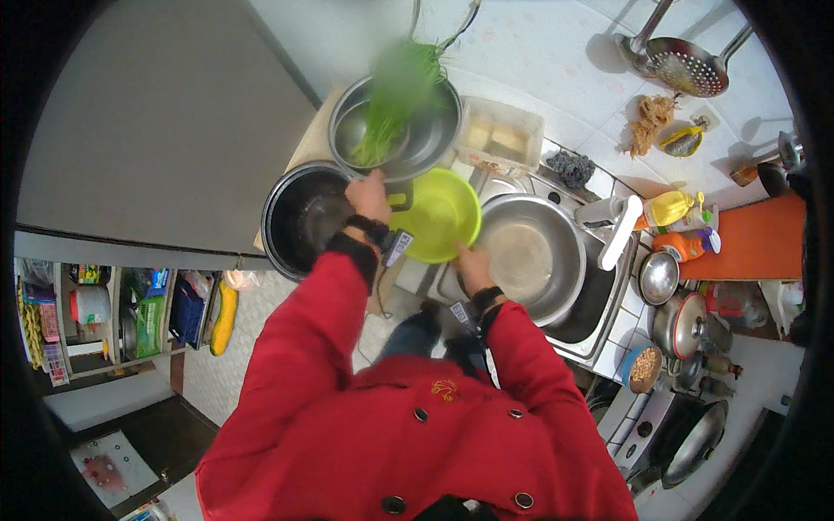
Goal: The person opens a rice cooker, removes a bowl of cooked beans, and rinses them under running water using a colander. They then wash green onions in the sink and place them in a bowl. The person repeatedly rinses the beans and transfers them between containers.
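My right hand grips the near right rim of a lime-green plastic bowl. Fingers of my left hand reach the near rim of a stainless steel basin; whether they grip it is unclear. Inside that basin rests a bunch of long thin green stalks, its upper part blurred. A black-interior pot stands left of my left hand, and a dark handle shows at the green bowl's left edge. Right of the green bowl, a wide metal basin sits over the sink.
A white faucet juts over the sink. Behind stands a translucent plastic container with pale blocks, beside a steel wool scrubber. Bottles, a lidded pot and a bowl of beans or nuts line the right counter.
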### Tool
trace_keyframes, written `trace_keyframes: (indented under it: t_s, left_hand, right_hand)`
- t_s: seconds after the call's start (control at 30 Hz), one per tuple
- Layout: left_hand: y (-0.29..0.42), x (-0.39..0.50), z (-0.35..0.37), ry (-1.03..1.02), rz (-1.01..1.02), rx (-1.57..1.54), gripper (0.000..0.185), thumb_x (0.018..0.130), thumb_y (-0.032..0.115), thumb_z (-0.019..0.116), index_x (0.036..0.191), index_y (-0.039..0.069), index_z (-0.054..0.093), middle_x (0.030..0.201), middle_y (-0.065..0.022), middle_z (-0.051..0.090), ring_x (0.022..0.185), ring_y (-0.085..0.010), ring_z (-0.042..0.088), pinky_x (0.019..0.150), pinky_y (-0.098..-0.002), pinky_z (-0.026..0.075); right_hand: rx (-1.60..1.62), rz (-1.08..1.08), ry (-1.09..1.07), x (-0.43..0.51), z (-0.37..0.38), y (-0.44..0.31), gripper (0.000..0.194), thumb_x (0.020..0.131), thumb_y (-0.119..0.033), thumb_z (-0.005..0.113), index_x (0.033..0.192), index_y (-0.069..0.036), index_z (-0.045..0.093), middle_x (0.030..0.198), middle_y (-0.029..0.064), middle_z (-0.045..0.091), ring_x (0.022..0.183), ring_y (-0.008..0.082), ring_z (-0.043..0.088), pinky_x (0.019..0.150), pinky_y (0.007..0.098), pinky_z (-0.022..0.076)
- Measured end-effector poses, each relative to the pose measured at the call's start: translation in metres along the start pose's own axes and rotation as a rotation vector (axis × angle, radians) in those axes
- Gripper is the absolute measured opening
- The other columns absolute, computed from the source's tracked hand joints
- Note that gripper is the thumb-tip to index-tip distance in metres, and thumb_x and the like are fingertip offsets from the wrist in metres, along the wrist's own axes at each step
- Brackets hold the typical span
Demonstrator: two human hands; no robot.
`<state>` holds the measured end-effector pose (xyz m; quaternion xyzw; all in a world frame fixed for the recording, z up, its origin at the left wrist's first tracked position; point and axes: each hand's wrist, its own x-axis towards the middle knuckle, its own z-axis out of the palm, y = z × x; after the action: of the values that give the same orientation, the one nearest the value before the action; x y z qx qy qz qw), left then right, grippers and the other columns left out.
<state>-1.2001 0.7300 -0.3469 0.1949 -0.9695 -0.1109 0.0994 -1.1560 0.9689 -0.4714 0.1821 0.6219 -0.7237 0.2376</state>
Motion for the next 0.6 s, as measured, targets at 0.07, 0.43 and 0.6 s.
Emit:
trace_keyframes:
  t_s: [0.07,0.43,0.6]
  left_hand:
    - [0.003,0.012,0.017,0.061,-0.329,-0.533,0.031,0.076,0.017,0.062,0.089,-0.012,0.060,0.086,-0.0277,0.064,0.080,-0.0375,0.063,0.071,-0.0424,0.049]
    - [0.014,0.058,0.072,0.143,-0.575,-0.961,0.031,0.081,0.016,0.053,0.099,-0.009,0.058,0.096,-0.0236,0.063,0.072,-0.0330,0.066,0.058,-0.0392,0.058]
    - [0.022,0.067,0.075,0.107,-0.608,-0.837,0.031,0.083,0.015,0.053,0.102,-0.009,0.058,0.098,-0.0218,0.064,0.074,-0.0317,0.068,0.058,-0.0374,0.058]
  right_hand:
    - [0.010,-0.004,0.023,0.002,0.003,-0.001,0.029,0.089,-0.022,0.060,0.101,0.004,0.062,0.085,0.0090,0.063,0.067,0.0163,0.059,0.054,0.0293,0.0464]
    - [-0.257,-0.108,0.298,-0.077,-0.108,-0.016,0.026,0.087,-0.013,0.053,0.100,0.008,0.063,0.080,0.0121,0.066,0.060,0.0191,0.063,0.050,0.0317,0.0513]
    - [-0.250,0.019,0.375,-0.125,-0.154,0.017,0.023,0.089,-0.015,0.052,0.091,0.006,0.061,0.073,0.0105,0.062,0.052,0.0170,0.057,0.048,0.0309,0.0467]
